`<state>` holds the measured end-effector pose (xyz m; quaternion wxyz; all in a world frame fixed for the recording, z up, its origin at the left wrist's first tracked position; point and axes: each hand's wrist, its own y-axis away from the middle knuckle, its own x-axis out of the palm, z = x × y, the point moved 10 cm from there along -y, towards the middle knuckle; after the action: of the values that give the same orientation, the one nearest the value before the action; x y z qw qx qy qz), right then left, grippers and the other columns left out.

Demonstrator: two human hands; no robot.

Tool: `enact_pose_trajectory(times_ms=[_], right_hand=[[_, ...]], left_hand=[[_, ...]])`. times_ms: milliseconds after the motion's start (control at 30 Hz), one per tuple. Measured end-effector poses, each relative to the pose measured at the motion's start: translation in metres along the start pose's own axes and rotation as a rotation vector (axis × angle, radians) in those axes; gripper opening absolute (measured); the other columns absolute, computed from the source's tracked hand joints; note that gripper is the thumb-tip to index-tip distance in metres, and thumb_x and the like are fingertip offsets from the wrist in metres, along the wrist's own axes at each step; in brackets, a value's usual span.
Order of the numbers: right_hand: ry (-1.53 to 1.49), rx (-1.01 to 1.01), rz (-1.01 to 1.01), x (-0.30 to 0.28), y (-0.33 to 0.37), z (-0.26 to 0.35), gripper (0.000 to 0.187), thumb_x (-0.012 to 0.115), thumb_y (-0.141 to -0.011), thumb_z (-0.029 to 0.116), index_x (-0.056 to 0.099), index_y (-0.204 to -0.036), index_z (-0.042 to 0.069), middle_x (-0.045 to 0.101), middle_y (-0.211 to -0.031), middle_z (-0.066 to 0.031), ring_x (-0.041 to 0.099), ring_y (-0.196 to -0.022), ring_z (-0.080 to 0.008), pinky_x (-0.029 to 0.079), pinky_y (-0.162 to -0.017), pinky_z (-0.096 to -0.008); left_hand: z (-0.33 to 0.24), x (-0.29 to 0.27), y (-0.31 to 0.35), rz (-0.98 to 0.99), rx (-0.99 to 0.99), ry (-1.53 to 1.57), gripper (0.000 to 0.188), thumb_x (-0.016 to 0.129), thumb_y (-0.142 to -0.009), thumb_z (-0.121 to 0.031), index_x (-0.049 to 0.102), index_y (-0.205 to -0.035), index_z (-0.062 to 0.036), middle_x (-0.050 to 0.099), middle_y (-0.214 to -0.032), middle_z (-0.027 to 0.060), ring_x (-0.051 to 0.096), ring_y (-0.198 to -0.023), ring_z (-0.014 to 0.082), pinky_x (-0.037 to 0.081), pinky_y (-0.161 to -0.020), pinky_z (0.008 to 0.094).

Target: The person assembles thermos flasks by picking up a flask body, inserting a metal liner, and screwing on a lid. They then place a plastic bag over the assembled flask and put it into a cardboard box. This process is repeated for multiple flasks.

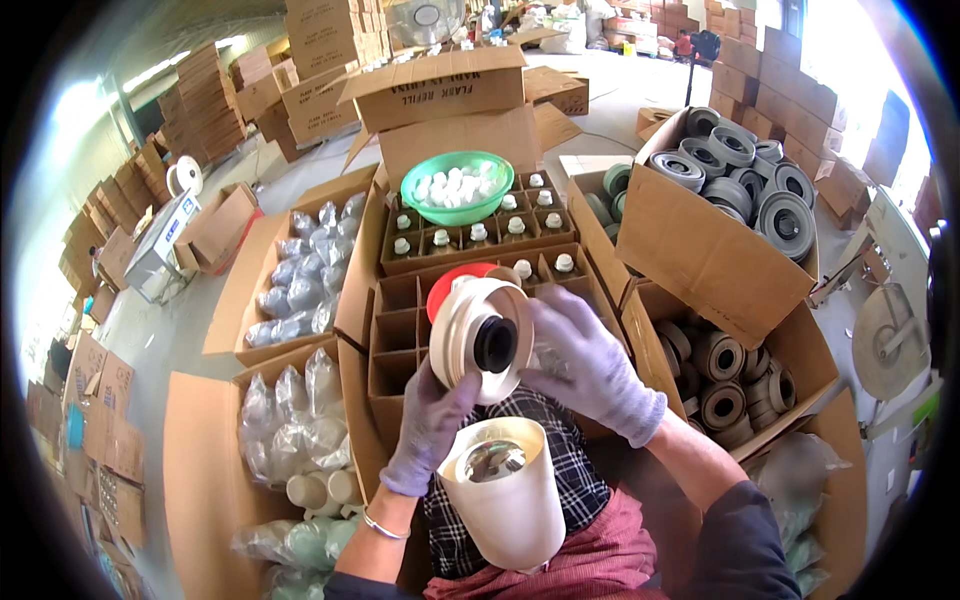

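Note:
A cream round plastic flask collar (462, 340) with a black ring inside is held tilted above my lap. My left hand (432, 425), in a pale glove, closes on its lower left side. My right hand (590, 365), also gloved and slightly blurred, curls thumb and fingers around its right rim. Just below, a cream flask body (510, 515) stands upright in my lap, with the shiny top of a glass liner (495, 460) inside. Partly hidden behind the collar is a red round piece (450, 283).
Ahead, a green basin (458, 212) of white caps sits on a divided carton (400, 262) with white-capped bottles. Bagged parts (305, 265) fill cartons at left. Grey rings (785, 222) and brownish rings (722, 385) fill cartons at right. A fan (425, 15) stands behind.

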<state>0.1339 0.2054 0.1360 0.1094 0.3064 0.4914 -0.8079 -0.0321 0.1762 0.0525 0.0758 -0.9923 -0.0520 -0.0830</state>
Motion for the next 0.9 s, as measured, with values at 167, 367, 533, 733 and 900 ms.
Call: enact_pose_trajectory(times_ms=[167,367,533,733,900], right_hand=[[0.088,-0.142,0.111,0.028,0.006,0.003,0.062,0.072,-0.078,0.016,0.050,-0.135,0.007,0.050,-0.129,-0.0257,0.057,-0.115,-0.0410,0.055,-0.091,-0.0441],[-1.266,0.740,0.298,0.134,0.015,-0.043,0.043,0.059,-0.097,0.022,0.049,-0.134,0.001,0.061,-0.124,-0.0164,0.060,-0.110,-0.0244,0.050,-0.095,-0.0354],[-1.836,0.818,0.529,0.133,0.045,-0.042,0.033,0.051,-0.102,0.034,0.058,-0.115,0.005,0.070,-0.101,-0.0067,0.070,-0.083,-0.0146,0.060,-0.069,-0.0329],[-0.030,-0.125,0.049,0.057,-0.010,0.003,0.052,0.066,-0.086,0.036,0.050,-0.127,0.008,0.055,-0.111,-0.0168,0.063,-0.093,-0.0303,0.054,-0.074,-0.0414],[0.104,-0.371,0.132,0.079,-0.014,0.012,0.037,0.062,-0.083,0.033,0.057,-0.104,0.003,0.055,-0.090,-0.0168,0.062,-0.069,-0.0270,0.053,-0.058,-0.0453]], left_hand=[[0.030,0.013,-0.001,0.118,-0.141,0.263,0.049,0.063,-0.095,-0.027,0.049,-0.135,-0.0010,0.058,-0.128,0.0119,0.060,-0.112,0.0232,0.049,-0.098,0.0360],[-0.057,0.037,0.009,0.015,0.765,-1.019,0.083,0.064,-0.084,-0.062,0.049,-0.136,0.0003,0.051,-0.138,0.0225,0.046,-0.130,0.0434,0.037,-0.106,0.0524],[-0.046,0.060,0.008,0.286,0.855,-1.007,0.067,0.056,-0.091,-0.051,0.051,-0.136,-0.0017,0.051,-0.139,0.0222,0.045,-0.130,0.0463,0.037,-0.106,0.0578],[0.014,-0.048,-0.009,-0.113,0.202,-0.084,0.073,0.051,-0.097,-0.032,0.013,-0.157,-0.0142,0.026,-0.155,0.0165,0.037,-0.137,0.0360,0.041,-0.110,0.0513],[0.029,-0.040,-0.013,-0.081,-0.105,0.509,0.071,0.053,-0.096,-0.031,0.016,-0.157,-0.0261,0.023,-0.157,0.0131,0.034,-0.139,0.0354,0.054,-0.095,0.0542]])
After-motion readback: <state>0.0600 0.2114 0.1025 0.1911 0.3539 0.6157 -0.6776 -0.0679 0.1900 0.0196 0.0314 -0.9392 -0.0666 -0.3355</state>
